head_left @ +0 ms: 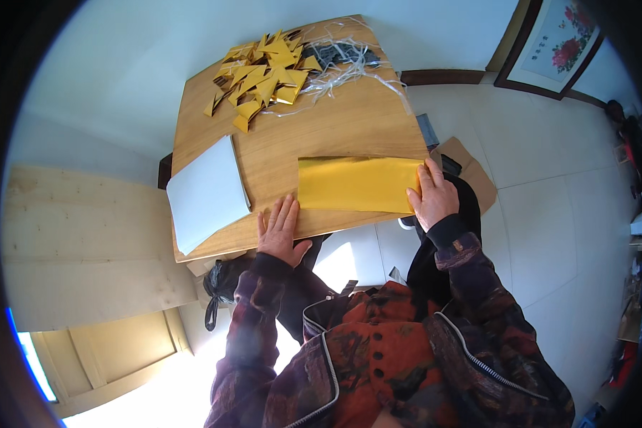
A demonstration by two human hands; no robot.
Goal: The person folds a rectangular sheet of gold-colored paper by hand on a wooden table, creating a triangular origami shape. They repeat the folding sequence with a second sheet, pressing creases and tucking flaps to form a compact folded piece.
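A wooden bench (272, 153) stands by a pale wall (435, 36) with brown skirting (442, 78). The floor (535, 207) is pale tile; a framed flower picture (560, 53) stands at upper right. Sunlight (157, 399) glares at lower left.

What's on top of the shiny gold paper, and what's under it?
The right hand rests on the right end of the gold paper. Wooden table shows beside it; whatever lies directly underneath is covered.

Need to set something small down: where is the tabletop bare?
The wooden table is bare between the white sheets and the gold sheet, beyond the left hand, and in the band between the gold sheet and the folded gold pieces. The far end is crowded with those pieces and tangled pale strips.
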